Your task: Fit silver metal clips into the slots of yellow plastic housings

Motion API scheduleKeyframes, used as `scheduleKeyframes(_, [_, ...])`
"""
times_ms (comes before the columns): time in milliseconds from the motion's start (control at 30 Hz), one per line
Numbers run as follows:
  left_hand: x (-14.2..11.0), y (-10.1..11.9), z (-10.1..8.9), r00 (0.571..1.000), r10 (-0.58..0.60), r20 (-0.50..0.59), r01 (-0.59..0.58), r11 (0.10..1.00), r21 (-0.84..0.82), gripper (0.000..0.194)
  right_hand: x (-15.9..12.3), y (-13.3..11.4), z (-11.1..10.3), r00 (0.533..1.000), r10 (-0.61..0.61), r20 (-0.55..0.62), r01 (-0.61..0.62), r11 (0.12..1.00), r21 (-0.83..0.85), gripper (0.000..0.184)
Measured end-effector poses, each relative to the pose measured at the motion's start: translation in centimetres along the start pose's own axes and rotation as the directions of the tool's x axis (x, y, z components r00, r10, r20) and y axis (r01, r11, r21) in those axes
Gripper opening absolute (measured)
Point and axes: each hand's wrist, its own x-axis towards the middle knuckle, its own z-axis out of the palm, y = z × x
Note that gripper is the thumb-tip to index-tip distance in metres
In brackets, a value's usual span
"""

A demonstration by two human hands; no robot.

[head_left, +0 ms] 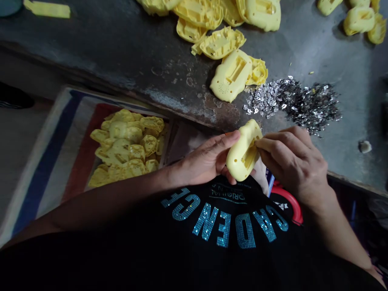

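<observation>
A yellow plastic shell (241, 155) with a rectangular recess is gripped along one side by my left hand (212, 155), above my lap. The fingers of my right hand (292, 161) are pinched together at the shell's recess. What sits between those fingertips, if anything, is too small or hidden to make out. Just beyond my hands, on the table, lies a heap of small shiny metal pieces (315, 105). Another yellow shell (232, 76), with a recess and a cluster of small holes, rests beside that heap.
More yellow shells (222, 42) are piled at the table's far side, others (359, 20) at the far right. A box or sack with striped sides (80, 157) on the left holds several yellow shells (121, 147). The grey table's (121, 68) front edge runs before me.
</observation>
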Motion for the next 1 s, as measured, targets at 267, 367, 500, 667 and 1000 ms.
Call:
scheduleKeyframes(267, [0.2, -0.1, 0.0, 1.0, -0.012, -0.012, 0.012, 1.0, -0.028, 0.065, -0.4, -0.5, 0.5, 0.998, 0.035, -0.054, -0.034, 0.999, 0.018, 0.041])
scheduleKeyframes(367, [0.2, -0.2, -0.1, 1.0, -0.007, 0.011, 0.007, 0.999, -0.039, 0.069, -0.8, -0.8, 0.5, 0.991, 0.101, -0.09, -0.096, 0.994, 0.056, 0.044])
scheduleKeyframes(500, [0.2, -0.1, 0.2, 1.0, -0.014, 0.007, 0.015, 0.999, -0.036, 0.079, -1.4, -1.1, 0.8, 0.969, 0.175, -0.172, -0.158, 0.981, 0.111, 0.045])
scheduleKeyframes(667, [0.1, 0.0, 0.7, 1.0, -0.005, 0.009, 0.005, 1.0, -0.024, 0.076, -2.4, -1.7, 2.0, 0.965, 0.18, -0.192, -0.183, 0.983, -0.002, 0.046])
scheduleKeyframes(1000, [-0.7, 0.0, 1.9, 0.973, 0.131, -0.189, -0.1, 0.981, 0.164, 0.078, -1.5, 0.2, 1.3, 0.92, 0.385, -0.076, -0.325, 0.855, 0.404, 0.04])
